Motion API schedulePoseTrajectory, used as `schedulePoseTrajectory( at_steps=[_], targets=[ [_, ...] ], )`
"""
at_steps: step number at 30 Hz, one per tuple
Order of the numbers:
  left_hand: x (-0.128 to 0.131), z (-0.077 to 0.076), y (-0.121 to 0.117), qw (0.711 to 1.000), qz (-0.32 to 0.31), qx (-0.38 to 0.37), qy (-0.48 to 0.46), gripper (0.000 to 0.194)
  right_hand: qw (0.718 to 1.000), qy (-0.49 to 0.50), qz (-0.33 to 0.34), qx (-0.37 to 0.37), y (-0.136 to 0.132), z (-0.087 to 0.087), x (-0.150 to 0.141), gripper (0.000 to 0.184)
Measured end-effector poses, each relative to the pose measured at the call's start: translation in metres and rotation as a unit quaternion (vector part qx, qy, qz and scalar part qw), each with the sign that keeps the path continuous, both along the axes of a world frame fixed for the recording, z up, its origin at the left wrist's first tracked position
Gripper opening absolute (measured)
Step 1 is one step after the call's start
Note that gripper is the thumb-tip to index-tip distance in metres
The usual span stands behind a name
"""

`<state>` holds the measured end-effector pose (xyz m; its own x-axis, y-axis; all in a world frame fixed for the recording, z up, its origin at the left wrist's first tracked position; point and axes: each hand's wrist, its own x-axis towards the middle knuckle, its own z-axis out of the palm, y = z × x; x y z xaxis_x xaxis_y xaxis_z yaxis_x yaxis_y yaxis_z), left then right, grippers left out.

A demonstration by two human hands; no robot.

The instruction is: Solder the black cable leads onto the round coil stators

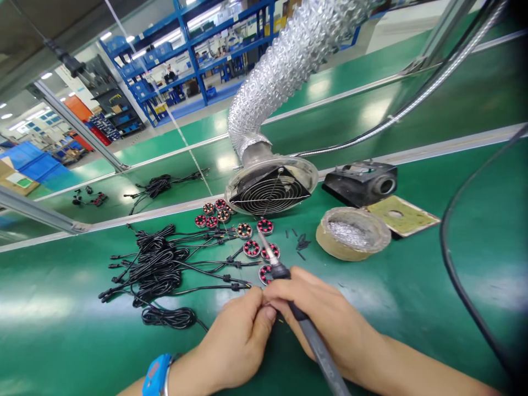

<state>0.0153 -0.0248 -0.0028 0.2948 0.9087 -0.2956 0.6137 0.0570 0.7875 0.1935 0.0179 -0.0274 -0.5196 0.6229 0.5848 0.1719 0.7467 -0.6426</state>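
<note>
"Starting with the biggest thing, what about the green counter?"

"It's crowded through the middle of the frame, so one careless sweep could scatter pieces."

"The silvery duct, upper centre?"

"Its round fan guard sits just behind the wound rings; reaching over them carelessly could bump it."

"And the black cable pile, centre left?"

"Leads stretch from it toward the rings, so a tug could drag several along."

"How are the hands?"

"The left hand, lower centre, has thumb and forefinger pressed together; I can't tell what's between them. The right hand, to its right, grips the soldering iron, its fingertips meeting the left's. If the iron is hot, a slip could burn a finger."

"Where's its tip?"

"Mid-frame, slanting up-left among the rings. A dip could scorch a winding."

"Smallest?"

"Short black tubes, right of the rings: loose, so easily brushed away."
</note>
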Motion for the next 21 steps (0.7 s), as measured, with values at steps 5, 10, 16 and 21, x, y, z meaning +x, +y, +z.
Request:
schedulePoseTrajectory(
  at_steps=[5, 10, 16, 21],
  targets=[
    [-0.003, 0.005, 0.002, 1.000, -0.006, 0.005, -0.001, 0.018, 0.998, 0.006, 0.005, -0.059, 0.004, -0.008, 0.013, 0.025],
    [-0.004, -0.003, 0.005, 0.996, 0.013, -0.043, -0.072, 0.023, 0.998, 0.018, 0.001, -0.058, -0.001, -0.013, 0.008, 0.025],
    [-0.005, -0.017, 0.008, 0.983, 0.055, -0.091, -0.152, 0.024, 0.998, 0.021, -0.030, -0.048, 0.000, -0.011, 0.007, 0.028],
    [-0.001, -0.017, 0.011, 0.987, 0.073, -0.088, -0.116, 0.021, 0.994, 0.016, -0.082, -0.064, -0.002, 0.017, 0.030, 0.035]
  ],
)
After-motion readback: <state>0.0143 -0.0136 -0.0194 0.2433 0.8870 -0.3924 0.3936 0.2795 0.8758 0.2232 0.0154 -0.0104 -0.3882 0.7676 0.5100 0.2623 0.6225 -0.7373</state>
